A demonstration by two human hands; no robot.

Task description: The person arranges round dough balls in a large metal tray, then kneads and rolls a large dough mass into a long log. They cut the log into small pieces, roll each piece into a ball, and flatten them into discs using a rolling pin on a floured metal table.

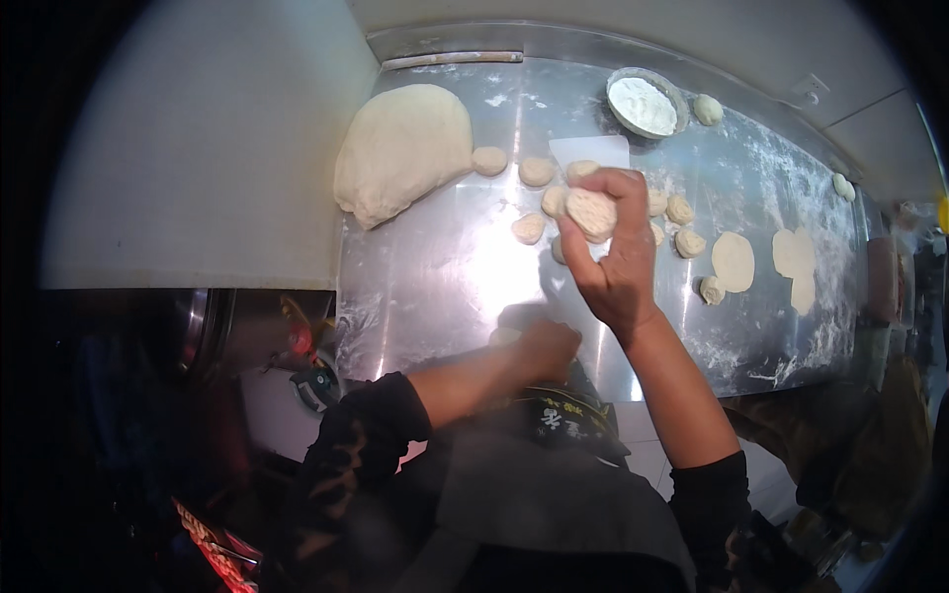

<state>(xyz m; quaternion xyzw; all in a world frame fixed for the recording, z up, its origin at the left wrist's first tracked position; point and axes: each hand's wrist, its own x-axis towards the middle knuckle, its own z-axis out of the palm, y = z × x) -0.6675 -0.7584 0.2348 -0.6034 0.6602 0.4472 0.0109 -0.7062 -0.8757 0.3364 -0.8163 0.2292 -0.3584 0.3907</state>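
Note:
Over the steel table [437,282], my right hand [626,252] grips a small dough piece [591,215] between thumb and fingers. Several similar dough pieces lie around and partly behind it, among them one dough ball [535,171] to the left. A white flat scraper or sheet [589,150] shows just beyond the hand. Near the table's front edge is my left hand [550,348], blurred, its fingers curled and mostly hidden from above. Beside its wrist lies a pale dough piece [506,337], partly covered by the forearm.
A large dough mass [404,152] rests at the left. Behind stand a bowl of flour [646,104] and a rolling pin [452,59] along the back edge. Flattened dough rounds [733,262] lie to the right on floured steel. A wall [207,148] borders the left side.

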